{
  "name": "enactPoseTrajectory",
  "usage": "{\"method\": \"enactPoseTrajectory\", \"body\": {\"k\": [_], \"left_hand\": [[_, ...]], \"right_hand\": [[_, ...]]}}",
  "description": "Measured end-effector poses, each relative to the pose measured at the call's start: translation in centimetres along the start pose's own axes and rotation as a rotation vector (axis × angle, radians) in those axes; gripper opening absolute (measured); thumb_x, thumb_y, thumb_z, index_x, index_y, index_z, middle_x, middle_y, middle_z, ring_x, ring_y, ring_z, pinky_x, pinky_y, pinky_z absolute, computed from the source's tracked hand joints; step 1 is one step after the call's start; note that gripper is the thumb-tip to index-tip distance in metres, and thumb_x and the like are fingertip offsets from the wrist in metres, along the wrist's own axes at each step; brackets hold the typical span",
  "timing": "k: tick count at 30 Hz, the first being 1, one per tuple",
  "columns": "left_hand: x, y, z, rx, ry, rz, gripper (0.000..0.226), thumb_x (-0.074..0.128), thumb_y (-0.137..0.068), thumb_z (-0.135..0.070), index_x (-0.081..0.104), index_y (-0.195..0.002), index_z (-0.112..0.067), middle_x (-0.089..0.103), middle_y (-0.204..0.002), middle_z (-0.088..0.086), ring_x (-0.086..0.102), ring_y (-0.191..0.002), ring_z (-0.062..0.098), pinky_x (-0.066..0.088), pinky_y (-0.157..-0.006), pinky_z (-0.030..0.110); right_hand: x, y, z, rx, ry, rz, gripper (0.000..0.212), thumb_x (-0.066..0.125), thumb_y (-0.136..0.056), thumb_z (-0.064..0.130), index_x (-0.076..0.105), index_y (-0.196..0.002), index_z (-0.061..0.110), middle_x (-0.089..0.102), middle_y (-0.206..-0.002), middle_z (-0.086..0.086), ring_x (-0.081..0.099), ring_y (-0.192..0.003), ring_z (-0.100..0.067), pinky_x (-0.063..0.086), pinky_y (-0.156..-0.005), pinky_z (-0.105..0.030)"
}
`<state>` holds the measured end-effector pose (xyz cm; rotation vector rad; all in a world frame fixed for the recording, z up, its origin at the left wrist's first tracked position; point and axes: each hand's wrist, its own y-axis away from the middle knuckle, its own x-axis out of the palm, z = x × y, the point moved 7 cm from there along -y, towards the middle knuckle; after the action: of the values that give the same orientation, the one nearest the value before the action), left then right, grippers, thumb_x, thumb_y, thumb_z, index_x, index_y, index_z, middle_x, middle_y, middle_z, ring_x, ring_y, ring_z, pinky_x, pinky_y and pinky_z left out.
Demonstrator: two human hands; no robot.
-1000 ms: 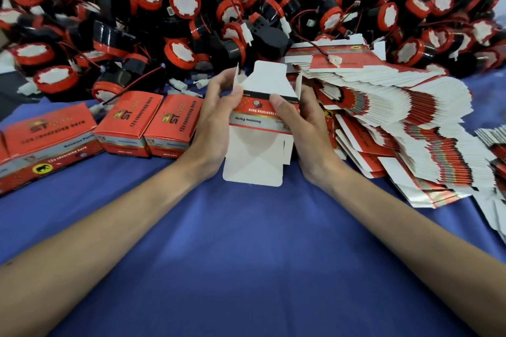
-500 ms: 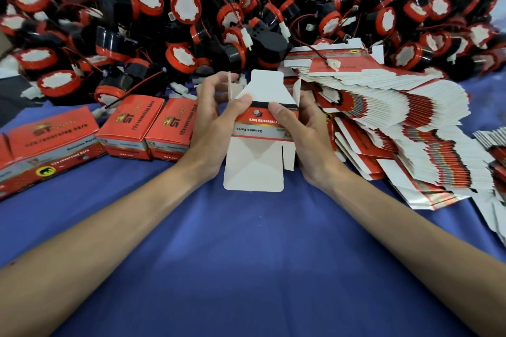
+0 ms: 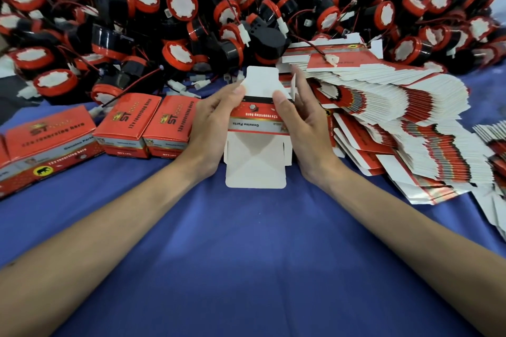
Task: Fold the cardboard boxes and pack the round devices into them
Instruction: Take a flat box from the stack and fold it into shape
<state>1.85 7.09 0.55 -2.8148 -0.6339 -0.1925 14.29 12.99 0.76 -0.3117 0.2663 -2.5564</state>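
because the half-opened carton (image 3: 256, 120) is thin printed card, i judge it light, springy and easily creased, best taken by its side walls, not the loose flaps. it sits mid-frame over the blue cloth (image 3: 246, 254), round devices (image 3: 191, 22) heaped at 12 o'clock, flat blanks (image 3: 397, 107) at 3 o'clock. left hand (image 3: 210, 128) and right hand (image 3: 306, 128) grasp its sides, thumbs pressing the red front panel, forearms angled in from 7 and 5 o'clock.

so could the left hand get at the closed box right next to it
Probably yes: the closed box sits right beside the left hand, nothing between, though that hand holds the half-folded box.
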Motion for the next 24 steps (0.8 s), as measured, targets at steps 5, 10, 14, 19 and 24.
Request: {"method": "enactPoseTrajectory", "body": {"k": [5,10,14,19,24], "left_hand": [[0.1,0.2,-0.5,0.057,-0.071,0.005,0.02,0.046,-0.095,-0.029,0.054,-0.083,-0.016,0.067,-0.071,-0.008,0.066,-0.07,0.006,0.051,-0.062,0.02],[0.3,0.4,-0.4,0.077,-0.095,0.033,0.038,0.046,-0.097,-0.029,0.052,-0.094,0.008,0.062,-0.083,0.01,0.063,-0.077,0.018,0.052,-0.071,0.034],[0.3,0.6,-1.1,0.146,-0.088,0.02,0.021,0.046,-0.098,-0.023,0.065,-0.108,-0.025,0.069,-0.105,-0.001,0.068,-0.094,0.012,0.053,-0.076,0.024],[0.2,0.7,-1.7,0.229,-0.125,0.007,0.022,0.047,-0.098,-0.018,0.059,-0.116,-0.024,0.063,-0.083,-0.013,0.063,-0.077,0.004,0.051,-0.066,0.021],[0.2,0.5,-1.4,0.185,-0.15,0.006,0.021,0.045,-0.093,-0.021,0.066,-0.097,-0.022,0.065,-0.091,-0.003,0.065,-0.083,0.014,0.052,-0.07,0.029]], "right_hand": [[0.3,0.2,0.4,0.032,0.059,0.009,0.017,0.053,-0.095,0.028,0.067,-0.103,0.022,0.069,-0.102,-0.008,0.067,-0.09,-0.015,0.053,-0.071,-0.024],[-0.4,0.1,-0.1,0.104,0.066,-0.041,0.021,0.05,-0.1,0.024,0.064,-0.094,0.009,0.066,-0.092,-0.012,0.067,-0.081,-0.017,0.054,-0.071,-0.028],[0.2,0.2,0.0,0.099,-0.01,0.006,0.022,0.046,-0.102,0.023,0.063,-0.112,0.032,0.072,-0.102,0.004,0.069,-0.093,-0.013,0.055,-0.077,-0.025],[0.3,0.3,0.1,0.102,0.067,0.016,0.022,0.045,-0.101,0.022,0.066,-0.095,0.014,0.066,-0.099,-0.015,0.067,-0.086,-0.017,0.055,-0.075,-0.029],[0.5,0.3,0.5,0.043,0.131,0.034,0.014,0.046,-0.101,0.018,0.058,-0.108,0.02,0.059,-0.094,-0.008,0.062,-0.086,-0.013,0.053,-0.073,-0.026]]}}
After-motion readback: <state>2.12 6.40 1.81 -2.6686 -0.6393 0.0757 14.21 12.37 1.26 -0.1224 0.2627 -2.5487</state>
